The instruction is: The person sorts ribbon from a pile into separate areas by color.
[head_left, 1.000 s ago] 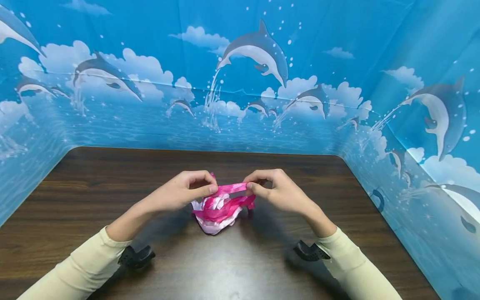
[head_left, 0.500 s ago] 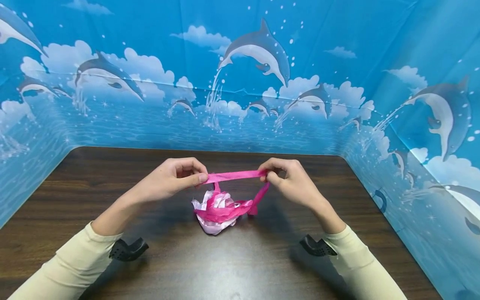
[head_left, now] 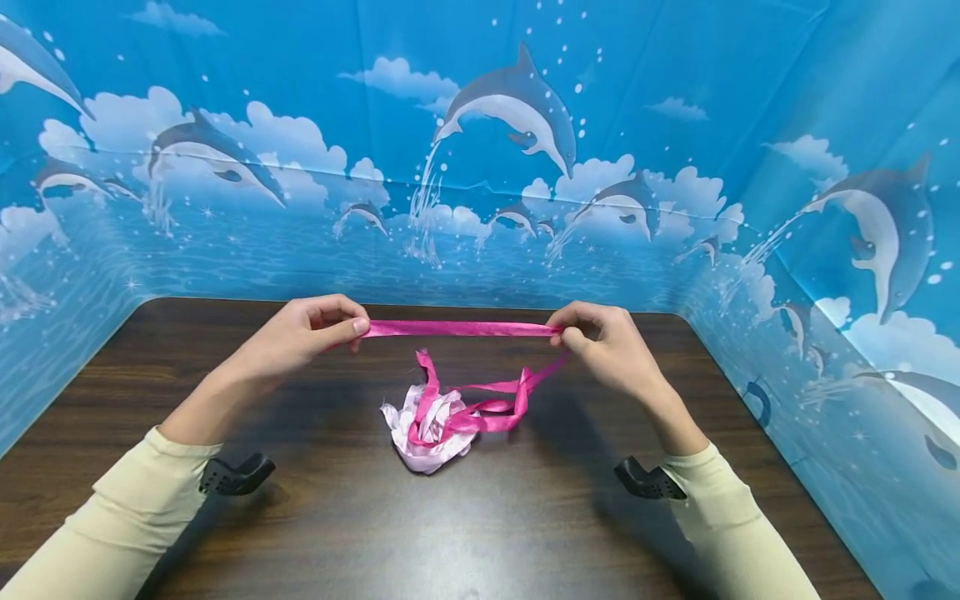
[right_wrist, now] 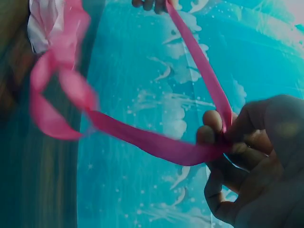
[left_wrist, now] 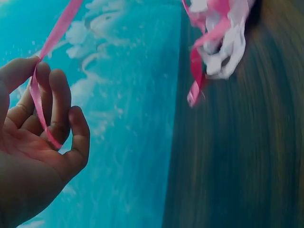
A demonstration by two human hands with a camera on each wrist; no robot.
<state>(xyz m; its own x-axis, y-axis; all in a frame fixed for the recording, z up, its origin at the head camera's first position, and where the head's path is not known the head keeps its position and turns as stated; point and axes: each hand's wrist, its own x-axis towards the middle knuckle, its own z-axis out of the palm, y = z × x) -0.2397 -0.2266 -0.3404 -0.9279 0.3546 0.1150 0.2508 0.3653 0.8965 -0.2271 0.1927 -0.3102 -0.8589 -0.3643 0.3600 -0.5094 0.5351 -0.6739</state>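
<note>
A bright pink ribbon [head_left: 459, 328] is stretched nearly level above the table between both hands. My left hand [head_left: 311, 329] pinches it between thumb and forefinger; in the left wrist view a short tail of ribbon [left_wrist: 42, 107] hangs across the palm. My right hand [head_left: 607, 346] pinches the other end of the taut stretch, and from there the ribbon [right_wrist: 156, 145] slopes back down in the right wrist view. Beneath, a crumpled pale pink and white satiny bundle [head_left: 427, 446] lies on the table, with loops of the pink ribbon over it and one loose end sticking up.
The dark wood-grain table [head_left: 360, 533] carries the bundle near its middle. A blue dolphin-print cloth [head_left: 465, 267] stands upright along the back and sides. Black devices [head_left: 238, 475] are strapped at both wrists over cream sleeves [head_left: 142, 500].
Both hands have moved apart and upward, and the ribbon between them has grown much longer. Ribbon has come off the bundle, leaving looser loops and a free end there.
</note>
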